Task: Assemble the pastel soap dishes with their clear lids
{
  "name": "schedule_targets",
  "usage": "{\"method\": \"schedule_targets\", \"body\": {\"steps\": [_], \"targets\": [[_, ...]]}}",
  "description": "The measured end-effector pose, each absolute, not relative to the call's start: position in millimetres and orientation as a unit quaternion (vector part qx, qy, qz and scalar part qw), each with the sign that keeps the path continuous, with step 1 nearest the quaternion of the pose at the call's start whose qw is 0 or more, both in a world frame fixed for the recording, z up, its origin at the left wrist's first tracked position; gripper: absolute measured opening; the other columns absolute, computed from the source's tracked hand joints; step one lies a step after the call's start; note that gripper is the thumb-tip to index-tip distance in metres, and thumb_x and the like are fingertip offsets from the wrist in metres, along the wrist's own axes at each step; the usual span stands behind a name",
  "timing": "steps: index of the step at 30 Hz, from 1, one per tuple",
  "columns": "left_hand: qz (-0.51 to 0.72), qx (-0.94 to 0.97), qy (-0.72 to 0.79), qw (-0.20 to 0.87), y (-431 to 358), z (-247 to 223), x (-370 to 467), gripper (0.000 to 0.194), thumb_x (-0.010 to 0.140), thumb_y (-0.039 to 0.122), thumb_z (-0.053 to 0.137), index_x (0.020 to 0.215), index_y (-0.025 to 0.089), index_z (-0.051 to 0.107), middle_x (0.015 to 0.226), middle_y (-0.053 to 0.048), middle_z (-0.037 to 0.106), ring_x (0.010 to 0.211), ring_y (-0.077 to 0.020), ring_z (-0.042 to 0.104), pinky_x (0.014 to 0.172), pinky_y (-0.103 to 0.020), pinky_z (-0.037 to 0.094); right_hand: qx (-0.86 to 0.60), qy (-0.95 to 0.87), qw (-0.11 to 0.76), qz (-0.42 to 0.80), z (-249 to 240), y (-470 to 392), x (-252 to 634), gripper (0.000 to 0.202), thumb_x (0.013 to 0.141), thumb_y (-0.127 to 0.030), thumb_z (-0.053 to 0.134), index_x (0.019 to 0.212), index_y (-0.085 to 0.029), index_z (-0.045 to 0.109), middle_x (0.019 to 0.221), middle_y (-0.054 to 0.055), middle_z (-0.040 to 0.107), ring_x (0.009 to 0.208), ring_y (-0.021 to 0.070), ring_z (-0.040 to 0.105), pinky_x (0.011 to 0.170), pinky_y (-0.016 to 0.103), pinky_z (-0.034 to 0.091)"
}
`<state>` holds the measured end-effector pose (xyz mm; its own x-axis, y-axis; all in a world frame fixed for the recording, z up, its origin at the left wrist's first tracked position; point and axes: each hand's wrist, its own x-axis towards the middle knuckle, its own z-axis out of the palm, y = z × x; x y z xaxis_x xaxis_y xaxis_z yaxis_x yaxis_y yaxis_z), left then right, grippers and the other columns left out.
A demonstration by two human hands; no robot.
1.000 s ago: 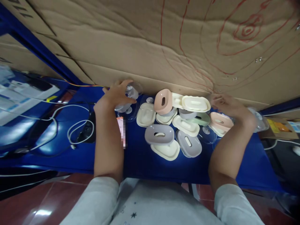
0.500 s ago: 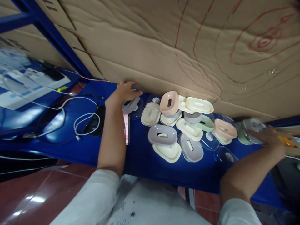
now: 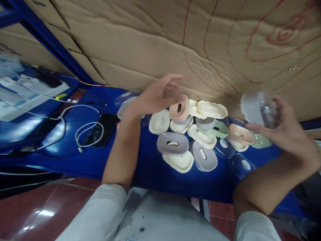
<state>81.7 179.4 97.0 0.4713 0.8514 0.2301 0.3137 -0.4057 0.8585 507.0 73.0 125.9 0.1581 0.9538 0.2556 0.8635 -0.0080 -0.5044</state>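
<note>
My right hand is raised over the right end of the table, closed around a grey soap box with a clear plastic part on its near side, blurred by motion. My left hand is in the air with its fingers apart and nothing visible in them, just left of a peach soap dish. Beneath it, more dishes and clear lids are partly hidden by my forearm. Several soap dishes lie in a loose pile: lilac, cream, green and peach.
Clear lids with round stickers lie at the pile's right. A black phone-like device and a coiled white cable are at left. A cardboard wall with red drawn lines rises behind the blue table.
My right hand has lifted the grey soap box from the table's right end and brought it up and leftward. My left hand has left the dishes at the left and moved right.
</note>
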Motion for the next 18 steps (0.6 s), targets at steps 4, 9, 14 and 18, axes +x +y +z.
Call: {"method": "schedule_targets", "body": {"steps": [4,9,14,18], "targets": [[0.402,0.712,0.178,0.548,151.8,103.7,138.2,0.103,0.081,0.049,0.090,0.164,0.039,0.031,0.165,-0.007,0.045,0.151,-0.0341,0.047,0.111,-0.044,0.051,-0.506,-0.795,0.284,0.175,124.5,102.9,406.1,0.120,0.071,-0.070,0.091,0.168,-0.042,0.026,0.176,0.007,0.030,0.160,0.0367,0.035,0.130,0.059,0.035],[0.504,0.657,0.210,0.521,158.4,93.6,147.5,0.082,0.078,0.046,0.089,0.149,0.032,0.050,0.155,-0.004,0.052,0.142,-0.0363,0.053,0.116,-0.048,0.044,-0.464,-0.806,0.305,0.206,116.9,129.7,371.2,0.108,0.078,-0.067,0.087,0.166,-0.039,0.032,0.173,0.005,0.037,0.160,0.0355,0.037,0.129,0.059,0.038],[0.490,0.668,0.263,0.495,168.7,93.5,133.9,0.074,0.077,0.039,0.091,0.142,0.034,0.057,0.153,-0.004,0.055,0.143,-0.0361,0.051,0.115,-0.044,0.045,-0.443,-0.788,0.326,0.278,105.4,142.4,372.2,0.104,0.081,-0.072,0.080,0.167,-0.041,0.031,0.174,0.002,0.036,0.158,0.0318,0.040,0.129,0.058,0.036],[0.489,0.691,0.242,0.475,174.9,92.1,121.8,0.073,0.081,0.041,0.089,0.144,0.031,0.054,0.150,-0.005,0.056,0.135,-0.0319,0.054,0.113,-0.039,0.046,-0.455,-0.783,0.329,0.266,96.9,149.8,373.9,0.104,0.085,-0.071,0.077,0.169,-0.037,0.027,0.177,0.004,0.032,0.162,0.0313,0.034,0.130,0.060,0.033]]}}
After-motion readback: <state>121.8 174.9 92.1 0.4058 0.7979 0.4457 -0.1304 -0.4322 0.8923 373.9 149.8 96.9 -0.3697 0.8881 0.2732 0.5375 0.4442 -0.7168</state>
